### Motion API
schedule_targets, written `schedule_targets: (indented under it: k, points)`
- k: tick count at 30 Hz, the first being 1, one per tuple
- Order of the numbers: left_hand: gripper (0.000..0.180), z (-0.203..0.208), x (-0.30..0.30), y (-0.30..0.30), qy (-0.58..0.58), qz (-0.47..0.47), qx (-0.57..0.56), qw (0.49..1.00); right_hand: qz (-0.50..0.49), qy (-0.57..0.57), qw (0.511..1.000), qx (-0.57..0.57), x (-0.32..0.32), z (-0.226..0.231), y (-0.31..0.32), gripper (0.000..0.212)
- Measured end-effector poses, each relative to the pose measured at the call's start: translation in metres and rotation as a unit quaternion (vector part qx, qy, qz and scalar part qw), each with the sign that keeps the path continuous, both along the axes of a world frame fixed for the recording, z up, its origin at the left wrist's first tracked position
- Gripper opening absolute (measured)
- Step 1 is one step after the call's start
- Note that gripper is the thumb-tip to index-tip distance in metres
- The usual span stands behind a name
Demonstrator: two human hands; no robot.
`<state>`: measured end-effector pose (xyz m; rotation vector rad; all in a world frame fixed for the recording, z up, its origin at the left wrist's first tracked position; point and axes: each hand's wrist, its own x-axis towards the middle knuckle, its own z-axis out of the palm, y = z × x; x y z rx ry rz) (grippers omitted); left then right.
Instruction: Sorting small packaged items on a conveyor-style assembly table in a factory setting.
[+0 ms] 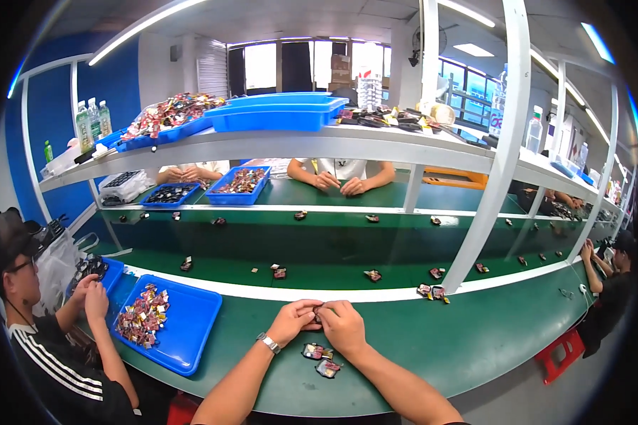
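Observation:
My left hand (293, 323) and my right hand (343, 327) meet over the green bench, fingers closed around one small dark electronic part (317, 316). Fingertips cover most of it, so its details are hidden. Just below my hands lie two small black housings with red circuit boards, one a little farther (317, 351) and one nearer (328, 368). To the left stands a blue tray (195, 333) with a heap of small red, white and yellow circuit pieces (144, 316) along its left side.
Past a white rail (248, 289), a green conveyor belt (319, 244) carries spaced-out assemblies. A white post (493, 177) rises at right, holding a loaded shelf (290, 145). Several co-workers sit around, one close at left (57, 354). Assemblies (432, 292) rest by the post's foot.

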<state>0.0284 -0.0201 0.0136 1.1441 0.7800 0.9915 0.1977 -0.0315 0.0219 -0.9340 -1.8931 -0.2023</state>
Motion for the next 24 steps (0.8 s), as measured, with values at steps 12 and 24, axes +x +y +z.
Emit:
schedule_targets:
  k: [12, 24]
  points:
    - [0.04, -0.004, -0.005, 0.001, -0.044, 0.076, 0.0, 0.996, 0.045, 0.034, 0.993, -0.103, -0.009, -0.001, 0.018, 0.024]
    - [0.038, -0.003, -0.009, 0.002, 0.008, 0.064, 0.01, 0.998, -0.106, 0.028, 0.99, -0.09, 0.041, -0.011, 0.101, 0.022]
